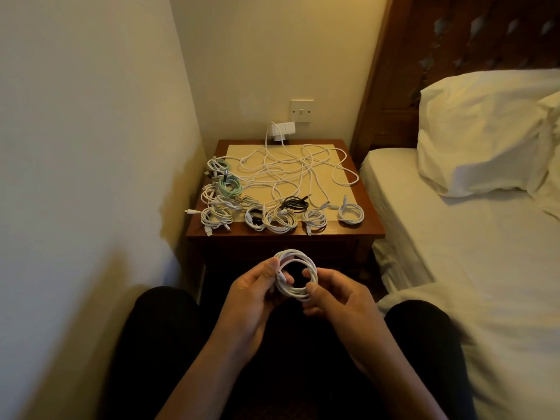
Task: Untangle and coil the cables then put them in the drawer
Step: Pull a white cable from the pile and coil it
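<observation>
A white cable wound into a round coil (298,257) is held in front of the nightstand, above my lap. My left hand (254,291) pinches its left side, thumb on top. My right hand (336,294) pinches the lower right of the coil between thumb and fingers. On the nightstand (357,230) a long white cable tangle (291,171) spreads over the pale mat. Several small coiled cables lie along the front edge: white coils (350,213), a black one (293,204) and mint green ones (229,184) at the left. The drawer front (242,248) below the top is dark and closed.
A white charger (283,131) is plugged in at the wall behind the nightstand, under a light switch (301,110). A wall runs along the left. A bed (454,237) with a white pillow (485,131) stands right of the nightstand. My knees frame the bottom.
</observation>
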A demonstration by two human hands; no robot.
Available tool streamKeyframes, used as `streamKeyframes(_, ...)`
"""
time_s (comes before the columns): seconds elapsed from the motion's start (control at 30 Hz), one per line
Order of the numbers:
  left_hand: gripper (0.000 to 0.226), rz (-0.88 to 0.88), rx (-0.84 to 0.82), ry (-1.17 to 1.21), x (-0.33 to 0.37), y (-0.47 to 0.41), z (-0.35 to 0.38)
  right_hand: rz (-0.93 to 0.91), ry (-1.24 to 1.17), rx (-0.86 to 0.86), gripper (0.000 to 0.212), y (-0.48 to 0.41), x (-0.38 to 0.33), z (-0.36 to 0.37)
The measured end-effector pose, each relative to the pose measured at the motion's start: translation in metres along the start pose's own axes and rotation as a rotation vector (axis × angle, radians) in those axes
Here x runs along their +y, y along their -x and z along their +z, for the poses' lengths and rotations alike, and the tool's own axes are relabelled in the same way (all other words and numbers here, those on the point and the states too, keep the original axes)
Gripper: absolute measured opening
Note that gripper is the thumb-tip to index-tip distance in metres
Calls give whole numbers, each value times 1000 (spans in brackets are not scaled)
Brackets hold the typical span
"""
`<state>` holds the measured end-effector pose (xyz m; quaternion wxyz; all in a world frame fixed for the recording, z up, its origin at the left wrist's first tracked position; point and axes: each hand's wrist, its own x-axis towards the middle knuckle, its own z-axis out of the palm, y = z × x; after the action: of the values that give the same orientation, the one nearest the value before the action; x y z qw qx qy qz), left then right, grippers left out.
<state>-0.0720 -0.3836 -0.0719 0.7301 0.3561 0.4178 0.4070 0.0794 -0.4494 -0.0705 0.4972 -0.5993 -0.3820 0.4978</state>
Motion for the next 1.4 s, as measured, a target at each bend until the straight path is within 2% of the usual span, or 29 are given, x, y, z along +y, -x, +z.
streamKeyframes(0.13, 38, -60, -97, 202, 0, -1, 2, 26, -198, 51, 24, -3, 5, 9)
streamKeyframes(0.2, 31, -97, -123, 294, 0, -2, -2, 58, -333, 65, 24, -6, 7, 8)
streamKeyframes(0.3, 21, -140, -137, 446, 0, -1, -6, 74, -198, 59, 24, -12, 13, 10)
streamKeyframes(0.47, 46, -150, -163, 586, 0, 2, -12, 111, -105, -41, 30, -16, 15, 10)
streamKeyframes(0.53, 69, -159, -225, 517, 2, 4, -15, 74, -53, -68, 30, -16, 10, 5)
streamKeyframes(0.6, 76, -166, -238, 352, 2, 4, -14, 33, 17, -82, 26, -15, 5, 5)
streamKeyframes(0.67, 54, -119, -139, 111, 1, 1, -9, 7, 50, -66, 24, -14, 3, 6)
streamKeyframes(0.73, 31, 57, -8, -220, -2, -3, -7, -11, 55, -36, 23, -12, 4, 7)
streamKeyframes(0.8, 22, 262, 59, -579, -6, -4, -7, -26, 36, -4, 22, -10, 5, 5)
streamKeyframes(0.87, 16, 348, 63, -726, -9, -3, -7, -36, 31, 6, 22, -9, 7, 2)
streamKeyframes(0.97, 15, 294, 43, -639, -8, -2, -9, -41, 59, 22, 22, -11, 13, -2)
streamKeyframes(1.1, 22, 61, -41, -304, -2, -3, -11, -30, 80, 68, 21, -20, 23, -8)
streamKeyframes(1.27, 39, -119, -106, 10, -3, -12, -23, 39, -23, 45, 21, -33, 24, -8)
streamKeyframes(1.33, 40, -111, -93, -63, -3, -16, -28, 58, -49, 43, 19, -39, 24, -10)
streamKeyframes(1.4, 30, 25, -27, -412, -2, -21, -30, 64, -39, 64, 17, -45, 26, -11)
